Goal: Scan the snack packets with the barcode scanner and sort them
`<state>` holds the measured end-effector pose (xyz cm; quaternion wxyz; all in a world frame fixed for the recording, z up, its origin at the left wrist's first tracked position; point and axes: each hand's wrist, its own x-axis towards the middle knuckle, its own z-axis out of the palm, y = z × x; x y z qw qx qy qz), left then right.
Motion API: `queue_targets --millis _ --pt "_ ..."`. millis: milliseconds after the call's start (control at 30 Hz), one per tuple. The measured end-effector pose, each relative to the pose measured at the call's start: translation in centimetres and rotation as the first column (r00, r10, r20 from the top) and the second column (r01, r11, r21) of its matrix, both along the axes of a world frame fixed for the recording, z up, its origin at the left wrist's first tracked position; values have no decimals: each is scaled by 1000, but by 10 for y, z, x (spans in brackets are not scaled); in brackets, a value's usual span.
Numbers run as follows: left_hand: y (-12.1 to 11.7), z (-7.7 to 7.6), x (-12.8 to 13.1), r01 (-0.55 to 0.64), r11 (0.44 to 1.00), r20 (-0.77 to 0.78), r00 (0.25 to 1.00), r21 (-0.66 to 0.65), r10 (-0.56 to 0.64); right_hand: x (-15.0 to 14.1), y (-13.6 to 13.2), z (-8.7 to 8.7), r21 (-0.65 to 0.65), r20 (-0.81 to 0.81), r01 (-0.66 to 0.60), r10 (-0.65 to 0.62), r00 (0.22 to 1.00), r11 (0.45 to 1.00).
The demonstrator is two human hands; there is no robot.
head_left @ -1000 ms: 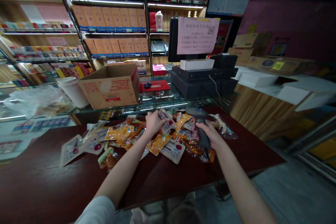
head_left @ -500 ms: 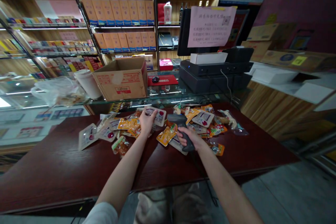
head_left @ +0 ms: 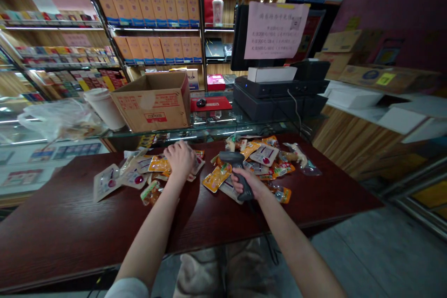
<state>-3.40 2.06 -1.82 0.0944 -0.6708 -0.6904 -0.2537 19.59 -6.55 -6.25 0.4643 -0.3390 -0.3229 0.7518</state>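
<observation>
My right hand (head_left: pixel 246 184) grips the handle of a dark barcode scanner (head_left: pixel 232 158), its head facing left over the packets. Below the scanner head lies an orange food packet (head_left: pixel 217 178), with a pale packet (head_left: pixel 230 190) partly under it. My left hand (head_left: pixel 181 159) is bent down over the left pile, fingers curled and their tips hidden. A white packet (head_left: pixel 199 166) shows at its right side, partly covered by the hand. Left of that hand are an orange packet (head_left: pixel 159 164) and white pouches with a red dot (head_left: pixel 108 181).
More packets, such as a white pouch (head_left: pixel 264 154), lie right of the scanner on the dark red table (head_left: pixel 70 214). Behind stand a cardboard box (head_left: pixel 152 104), a white cup (head_left: pixel 104 108), a plastic bag (head_left: pixel 63 118), a mouse (head_left: pixel 201 102) and a till (head_left: pixel 272 98).
My left hand has moved left and turned over the left pile; the white packet it held is now mostly under it. The scanner stays in my right hand. The view has shifted slightly.
</observation>
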Motion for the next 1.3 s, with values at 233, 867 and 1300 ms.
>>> queue_targets --millis 233,867,1300 --pt "5 -22 -4 534 817 -219 789 -218 -574 -5 1 0 -4 78 128 -127 989 992" --pt "34 -46 46 721 598 133 671 -350 -730 -6 44 -6 138 277 514 -531 801 847" --pt "47 -66 33 663 746 985 75 65 -153 8 47 -5 110 212 490 -503 838 864"
